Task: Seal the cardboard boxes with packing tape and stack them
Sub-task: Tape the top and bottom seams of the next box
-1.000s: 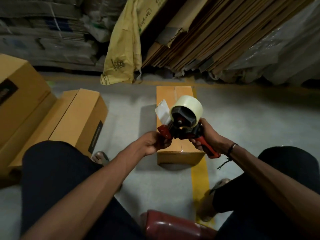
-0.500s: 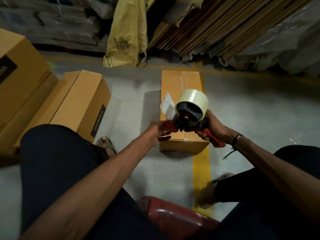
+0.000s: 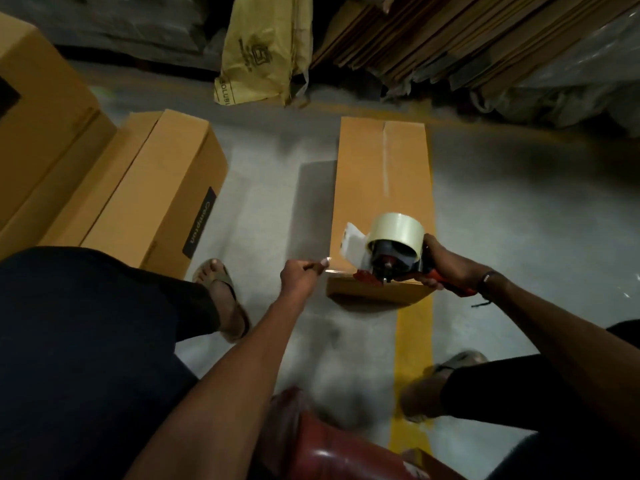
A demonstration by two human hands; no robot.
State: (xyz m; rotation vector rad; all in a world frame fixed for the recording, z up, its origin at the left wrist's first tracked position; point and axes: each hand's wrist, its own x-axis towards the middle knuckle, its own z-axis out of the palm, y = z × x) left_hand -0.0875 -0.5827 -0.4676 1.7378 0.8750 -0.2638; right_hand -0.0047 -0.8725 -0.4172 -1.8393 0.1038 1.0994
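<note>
A long narrow cardboard box [image 3: 363, 174] lies on the floor ahead of me, its top flaps closed along a centre seam. My right hand [image 3: 446, 268] grips the red handle of a tape dispenser [image 3: 388, 258] that carries a clear tape roll [image 3: 396, 230], held over the box's near end. My left hand [image 3: 299, 277] pinches the free end of the clear tape [image 3: 329, 268], drawn out to the left of the dispenser at the box's near left corner.
Two long boxes [image 3: 156, 192] lie side by side at my left, with a bigger box [image 3: 38, 109] beyond them. Flat cardboard sheets [image 3: 450, 39] and a yellow sack [image 3: 263, 50] lean at the back. A yellow floor line [image 3: 414, 358] runs under the box. A red stool [image 3: 332, 445] sits below me.
The dispenser has come down to the box's near end. My left hand has drawn away to the left, pulling out a short length of tape. My view has tilted down and closer.
</note>
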